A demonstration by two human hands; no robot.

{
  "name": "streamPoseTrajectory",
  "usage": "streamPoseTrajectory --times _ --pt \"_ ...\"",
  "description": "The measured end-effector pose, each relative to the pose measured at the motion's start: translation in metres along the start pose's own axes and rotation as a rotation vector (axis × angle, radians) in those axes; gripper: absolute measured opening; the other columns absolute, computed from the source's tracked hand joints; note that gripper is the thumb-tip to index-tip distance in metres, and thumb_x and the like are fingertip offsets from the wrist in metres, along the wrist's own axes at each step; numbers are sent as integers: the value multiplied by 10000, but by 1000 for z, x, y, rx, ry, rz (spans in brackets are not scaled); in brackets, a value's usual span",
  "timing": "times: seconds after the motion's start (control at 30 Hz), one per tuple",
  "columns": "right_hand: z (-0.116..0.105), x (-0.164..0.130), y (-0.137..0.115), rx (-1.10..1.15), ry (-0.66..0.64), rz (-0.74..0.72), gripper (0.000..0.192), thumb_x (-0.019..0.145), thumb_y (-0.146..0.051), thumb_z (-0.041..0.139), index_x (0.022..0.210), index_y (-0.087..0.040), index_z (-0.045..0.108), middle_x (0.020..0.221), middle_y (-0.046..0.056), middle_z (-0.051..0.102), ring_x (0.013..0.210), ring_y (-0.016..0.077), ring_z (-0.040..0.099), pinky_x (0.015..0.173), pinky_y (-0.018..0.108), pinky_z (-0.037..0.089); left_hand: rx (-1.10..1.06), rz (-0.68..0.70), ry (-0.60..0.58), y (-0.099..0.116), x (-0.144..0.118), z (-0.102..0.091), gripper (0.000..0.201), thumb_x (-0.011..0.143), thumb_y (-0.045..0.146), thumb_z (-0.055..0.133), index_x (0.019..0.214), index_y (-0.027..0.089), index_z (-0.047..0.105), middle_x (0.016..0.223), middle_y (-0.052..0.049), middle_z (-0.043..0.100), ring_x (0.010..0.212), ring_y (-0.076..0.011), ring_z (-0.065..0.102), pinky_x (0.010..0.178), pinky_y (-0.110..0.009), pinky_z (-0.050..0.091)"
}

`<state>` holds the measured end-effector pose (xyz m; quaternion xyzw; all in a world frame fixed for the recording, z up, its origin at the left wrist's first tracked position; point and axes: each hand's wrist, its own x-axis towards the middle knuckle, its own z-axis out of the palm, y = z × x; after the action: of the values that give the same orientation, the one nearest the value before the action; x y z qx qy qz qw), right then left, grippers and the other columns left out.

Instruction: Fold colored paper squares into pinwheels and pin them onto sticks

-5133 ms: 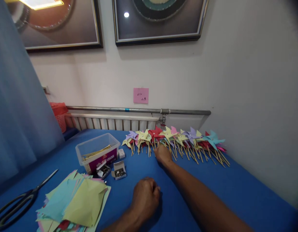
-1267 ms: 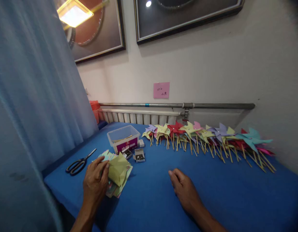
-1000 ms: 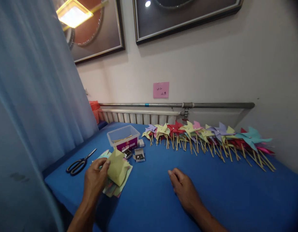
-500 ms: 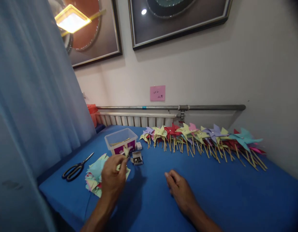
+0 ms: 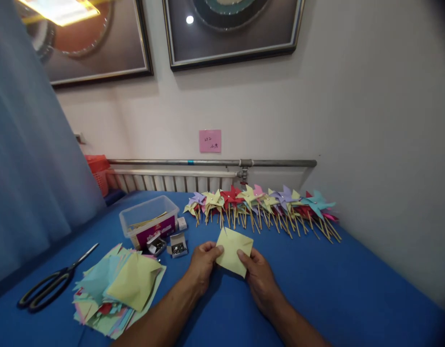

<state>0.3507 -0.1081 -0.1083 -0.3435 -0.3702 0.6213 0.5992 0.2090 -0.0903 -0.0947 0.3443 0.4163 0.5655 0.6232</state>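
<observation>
A pale yellow square of paper [image 5: 234, 250] with slits near its corners is held up between both hands, above the blue-covered table. Pinching its left edge is my left hand [image 5: 203, 262], thumb on top. At the right edge, my right hand [image 5: 259, 274] grips it the same way, thumb on the front. To the left lies a loose pile of coloured paper squares [image 5: 136, 282], a yellow one on top. Two small boxes, one of pins [image 5: 178, 248] and another beside it [image 5: 156, 245], sit open beyond the pile.
A clear plastic tub [image 5: 130, 215] with thin wooden sticks stands behind the small boxes. Black-handled scissors [image 5: 59, 282] lie at the far left. A row of finished pinwheels [image 5: 231, 196] on sticks lies along the back. A blue curtain [image 5: 34, 159] hangs at left.
My left hand has moved right from above the pile and the boxes. Both hands now hold the yellow paper square; my right hand held nothing visible before. The view has shifted right.
</observation>
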Motion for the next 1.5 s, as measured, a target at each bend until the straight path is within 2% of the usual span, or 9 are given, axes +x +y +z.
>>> streamPoseTrajectory --times 0.2,0.4,0.7,0.83,0.93,1.13,1.2,1.37,1.5 --pt "-7 4 8 -43 12 14 419 715 -425 820 1048 -196 710 975 61 780 904 265 703 801 375 533 24 5 -13 1 0 -4 401 480 396 885 633 131 627 555 -13 645 466 -99 524 503 -228 398" --pt "3 -4 -7 -15 -31 62 411 768 -471 769 1065 -194 706 1005 77 774 949 277 702 822 394 542 -7 -12 11 -2 2 -5 375 510 383 865 646 134 620 561 -17 653 466 -105 530 504 -234 393" --pt "7 -10 -16 -19 -59 47 467 726 -432 812 1112 -195 696 994 82 777 966 291 705 876 427 531 -51 -24 -4 1 -2 -4 389 497 373 871 660 129 615 585 -27 662 486 -114 548 523 -247 410" --pt "8 -12 -18 -1 -131 73 533 745 -496 782 1173 -199 669 1026 102 771 984 299 703 898 444 521 -52 -33 -28 3 -6 -1 393 511 377 870 687 123 626 614 -38 678 507 -122 568 540 -252 428" --pt "6 -11 -13 -33 -128 92 531 743 -534 771 1127 -177 686 1006 114 773 965 304 709 880 450 529 -35 -25 -41 2 -7 0 392 510 372 869 699 121 635 624 -44 686 518 -128 575 551 -257 442" --pt "-2 -4 -1 -102 -4 90 469 696 -485 814 1020 -159 720 860 92 788 865 311 729 782 437 566 102 69 52 4 -5 0 347 505 336 855 682 126 642 566 -1 630 480 -96 515 505 -226 403" --pt "-4 -3 0 -112 3 91 464 698 -488 810 1013 -157 725 842 92 788 856 310 732 784 434 567 136 104 78 5 -5 0 329 507 321 848 678 130 641 554 15 609 476 -87 493 495 -216 385" --pt "-3 -3 -2 -114 -10 104 474 684 -506 813 994 -157 729 879 107 790 851 316 735 781 444 568 176 113 54 5 -4 -1 315 524 337 828 678 143 634 573 11 614 495 -98 501 506 -221 390" --pt "-1 -5 -5 -96 -14 109 434 684 -482 817 970 -166 736 850 99 790 864 320 735 797 452 567 255 183 70 1 -2 -3 274 574 342 793 679 149 630 576 21 589 500 -93 472 499 -214 353"
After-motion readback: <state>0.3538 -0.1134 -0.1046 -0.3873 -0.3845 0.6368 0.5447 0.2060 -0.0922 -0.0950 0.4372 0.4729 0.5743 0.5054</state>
